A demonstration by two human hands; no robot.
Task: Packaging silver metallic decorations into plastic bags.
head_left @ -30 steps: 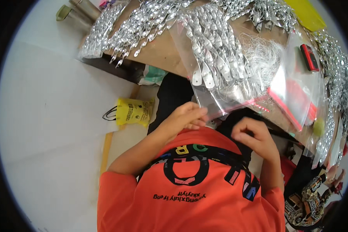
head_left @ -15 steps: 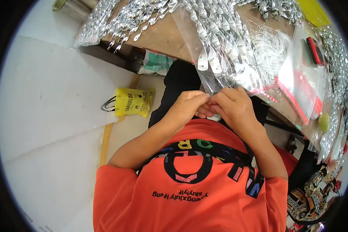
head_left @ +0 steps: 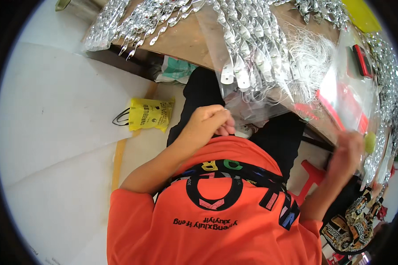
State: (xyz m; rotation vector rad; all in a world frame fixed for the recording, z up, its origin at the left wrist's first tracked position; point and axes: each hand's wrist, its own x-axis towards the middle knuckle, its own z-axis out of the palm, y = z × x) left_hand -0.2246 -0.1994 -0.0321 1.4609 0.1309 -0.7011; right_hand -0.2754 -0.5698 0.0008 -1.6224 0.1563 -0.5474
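My left hand (head_left: 213, 121) is closed in front of my waist, thumb pressed against curled fingers; whatever it pinches is too small to make out. Out to the right, by the table's near edge, my right hand (head_left: 349, 152) is smeared by motion, so its fingers cannot be read. Beyond my left hand, silver twisted strips (head_left: 247, 44) with small holes at their ends lie on a clear plastic sheet (head_left: 245, 106), which hangs over the edge toward my lap. A tangle of thin white threads (head_left: 311, 62) lies beside the strips.
More silver strips lie on the brown table (head_left: 185, 42) at far left and right. A red-and-black device (head_left: 362, 61) and red-edged clear packets (head_left: 340, 108) are at right, near a yellow-green round thing (head_left: 369, 141). A yellow bag (head_left: 150, 115) stands on the floor; a red stool (head_left: 311, 176) is at right.
My hands were together at the plastic sheet's edge. My right hand has swung away to the right; my left stays near my waist, closed. The sheet's edge now hangs apart from both hands.
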